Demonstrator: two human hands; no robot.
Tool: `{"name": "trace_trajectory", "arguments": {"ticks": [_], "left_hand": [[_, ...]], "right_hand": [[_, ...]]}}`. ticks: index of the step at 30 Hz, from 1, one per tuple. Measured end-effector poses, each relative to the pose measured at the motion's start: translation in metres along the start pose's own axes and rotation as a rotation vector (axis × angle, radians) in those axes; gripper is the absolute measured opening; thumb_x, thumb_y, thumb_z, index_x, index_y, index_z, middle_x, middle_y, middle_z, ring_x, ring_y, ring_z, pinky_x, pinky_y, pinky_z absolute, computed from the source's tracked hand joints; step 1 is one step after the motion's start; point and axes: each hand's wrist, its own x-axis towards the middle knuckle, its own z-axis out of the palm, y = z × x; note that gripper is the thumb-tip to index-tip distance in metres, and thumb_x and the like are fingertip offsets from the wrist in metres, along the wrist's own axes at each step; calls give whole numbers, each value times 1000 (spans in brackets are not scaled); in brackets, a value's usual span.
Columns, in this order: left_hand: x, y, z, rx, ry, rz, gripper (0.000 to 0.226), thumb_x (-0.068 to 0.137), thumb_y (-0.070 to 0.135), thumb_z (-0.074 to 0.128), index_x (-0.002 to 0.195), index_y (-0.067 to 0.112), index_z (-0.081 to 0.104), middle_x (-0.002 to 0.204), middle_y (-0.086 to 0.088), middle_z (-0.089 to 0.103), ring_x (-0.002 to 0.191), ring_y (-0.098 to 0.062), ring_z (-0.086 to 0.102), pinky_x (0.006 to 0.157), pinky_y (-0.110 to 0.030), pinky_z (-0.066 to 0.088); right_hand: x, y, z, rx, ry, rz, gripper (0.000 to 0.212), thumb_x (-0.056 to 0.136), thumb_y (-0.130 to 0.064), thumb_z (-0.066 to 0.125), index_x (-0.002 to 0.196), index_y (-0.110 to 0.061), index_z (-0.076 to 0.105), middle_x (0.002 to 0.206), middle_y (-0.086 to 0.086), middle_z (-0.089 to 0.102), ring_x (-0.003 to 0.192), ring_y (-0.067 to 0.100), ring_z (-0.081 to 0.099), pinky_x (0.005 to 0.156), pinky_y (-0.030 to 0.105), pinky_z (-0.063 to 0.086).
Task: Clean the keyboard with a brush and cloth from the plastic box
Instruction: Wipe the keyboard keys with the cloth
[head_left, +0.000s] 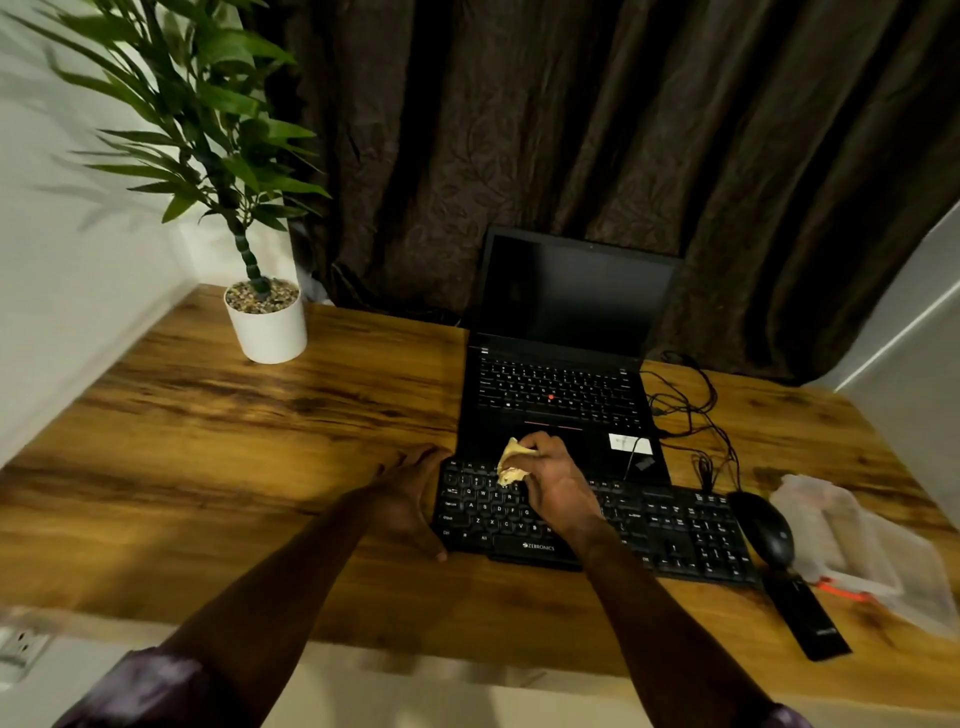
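Right hand (556, 483) clutches the cloth (511, 465) on the keyboard (675, 525), left hand (415, 493) flat against its end; best wipe row by row, lightly, with that brace firm

ZEBRONICS shows in white on the keyboard (675, 525) just below its space bar, and its keys read Q, W, E, A, S, D.

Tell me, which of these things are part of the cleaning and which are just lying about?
In use: keyboard, cloth, box, right hand gripping the cloth, left hand at the keyboard's edge.
Lying about: laptop, mouse, plant, cables.
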Motion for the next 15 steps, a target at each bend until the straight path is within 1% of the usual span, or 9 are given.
{"name": "trace_trajectory", "arguments": {"ticks": [2,3,6,9,11,13,15], "left_hand": [[0,0,1,9,20,4,149,38,63,92,155,37,4,164,9,1,150,-31,6,119,-55,7],[0,-1,2,13,26,5,148,39,62,92,155,37,4,164,9,2,150,-31,7,119,-55,7],[0,-2,3,22,21,0,149,38,64,90,155,39,2,164,10,1,150,-31,5,119,-58,8],[2,-3,3,18,18,-10,149,37,64,90,154,40,1,164,11,-1,150,-31,3,119,-58,8],[2,-1,3,26,25,-7,149,37,63,91,154,40,2,163,11,-1,150,-30,4,120,-57,8],[0,0,3,29,27,-9,148,39,61,92,155,40,2,163,11,-1,150,-30,4,119,-56,7],[-1,0,3,16,26,-8,146,41,59,93,155,39,3,163,10,0,150,-30,4,119,-56,6]], "right_hand": [[-9,9,-6,-1,-1,21,43,80,12,65,106,-21,77,124,4,59,110,24,54,101,34,49],[-14,15,-9,-8,-2,42,44,80,12,65,106,-21,77,125,4,58,110,23,53,102,32,48],[-25,28,-14,-56,4,99,46,82,10,65,110,-24,76,129,2,57,114,21,51,107,34,46],[-26,24,-12,-77,-6,131,49,82,8,66,114,-28,73,132,-1,54,118,18,49,111,33,43],[-19,15,-8,-66,16,110,47,83,8,65,112,-28,73,129,-1,55,115,18,50,108,32,46],[-11,3,-4,-30,34,78,44,83,8,64,109,-26,75,124,3,58,110,21,52,101,32,49],[-5,-3,0,-36,23,54,42,83,8,65,107,-24,76,124,5,58,108,23,53,98,33,51]]}}
